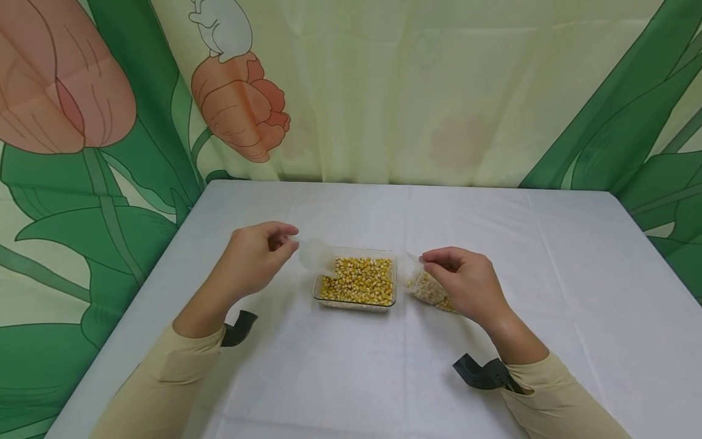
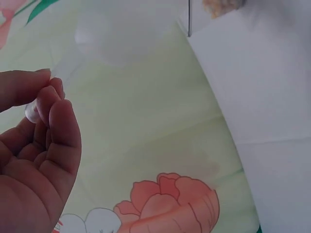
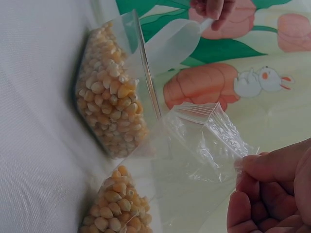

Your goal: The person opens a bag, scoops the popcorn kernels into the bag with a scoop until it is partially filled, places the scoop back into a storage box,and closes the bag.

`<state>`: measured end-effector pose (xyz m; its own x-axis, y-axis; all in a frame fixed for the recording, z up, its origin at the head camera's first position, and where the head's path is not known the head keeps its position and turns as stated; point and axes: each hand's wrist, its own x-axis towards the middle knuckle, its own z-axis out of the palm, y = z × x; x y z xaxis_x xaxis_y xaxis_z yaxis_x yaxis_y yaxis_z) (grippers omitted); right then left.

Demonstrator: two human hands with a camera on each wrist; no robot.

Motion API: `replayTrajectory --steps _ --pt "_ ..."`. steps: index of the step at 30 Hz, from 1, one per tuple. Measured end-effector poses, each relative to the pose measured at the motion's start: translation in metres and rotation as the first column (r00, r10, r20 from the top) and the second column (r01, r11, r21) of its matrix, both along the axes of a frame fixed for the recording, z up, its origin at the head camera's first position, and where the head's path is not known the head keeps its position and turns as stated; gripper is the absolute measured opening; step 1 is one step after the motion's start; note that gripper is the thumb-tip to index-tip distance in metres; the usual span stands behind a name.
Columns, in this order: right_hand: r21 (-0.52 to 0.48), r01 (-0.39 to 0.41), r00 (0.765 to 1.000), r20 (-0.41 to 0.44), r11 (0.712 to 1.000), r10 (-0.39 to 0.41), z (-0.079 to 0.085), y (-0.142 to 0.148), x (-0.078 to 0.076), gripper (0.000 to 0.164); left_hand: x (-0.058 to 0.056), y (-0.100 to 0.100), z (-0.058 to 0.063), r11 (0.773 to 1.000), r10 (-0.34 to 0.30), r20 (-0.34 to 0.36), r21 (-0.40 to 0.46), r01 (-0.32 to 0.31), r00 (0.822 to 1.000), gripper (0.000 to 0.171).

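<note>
Scoop (image 3: 175,41) is hovering at the left end of the clear box (image 3: 147,68) of corn kernels (image 1: 362,277); can't tell if its tip is dipping in.
Left grip (image 1: 256,259) is pinching the scoop handle, right grip (image 1: 466,280) the top edge of the part-filled bag (image 3: 194,150) sitting right of the box on the table (image 1: 329,378). Likely scooping between box and bag; next move probably calls for levelling scoop, holding bag mouth wide. No readable brand, label or writing is showing.
</note>
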<state>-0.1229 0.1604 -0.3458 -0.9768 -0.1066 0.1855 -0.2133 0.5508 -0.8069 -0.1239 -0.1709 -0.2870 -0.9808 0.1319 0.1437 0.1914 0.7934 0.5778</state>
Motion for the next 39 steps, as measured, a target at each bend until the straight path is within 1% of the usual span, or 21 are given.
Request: replayTrajectory --steps 7,16,24,33,39 --pt "-0.001 -0.001 1.0 0.008 1.0 0.001 0.0 0.0 0.0 0.013 -0.003 0.007 -0.002 1.0 -0.026 0.0 -0.013 0.026 1.0 0.021" --pt "-0.006 -0.007 1.0 0.004 1.0 0.007 -0.001 0.0 0.0 0.014 -0.007 0.013 -0.011 0.999 -0.036 0.035 -0.007 0.036 0.999 0.019" --pt "0.001 -0.024 0.999 0.026 1.0 0.024 -0.002 -0.001 -0.002 0.015 -0.008 0.012 -0.013 1.0 -0.027 0.048 0.009 0.027 0.998 0.019" --pt "0.01 -0.045 0.998 0.049 0.999 0.044 -0.003 0.001 -0.002 0.017 -0.01 0.008 -0.015 0.999 -0.032 0.032 0.029 0.031 0.999 0.019" --pt "0.006 -0.049 0.998 0.05 0.999 0.048 -0.003 0.001 -0.003 0.017 -0.011 0.006 -0.017 0.999 -0.023 0.056 0.036 0.021 0.998 0.019"
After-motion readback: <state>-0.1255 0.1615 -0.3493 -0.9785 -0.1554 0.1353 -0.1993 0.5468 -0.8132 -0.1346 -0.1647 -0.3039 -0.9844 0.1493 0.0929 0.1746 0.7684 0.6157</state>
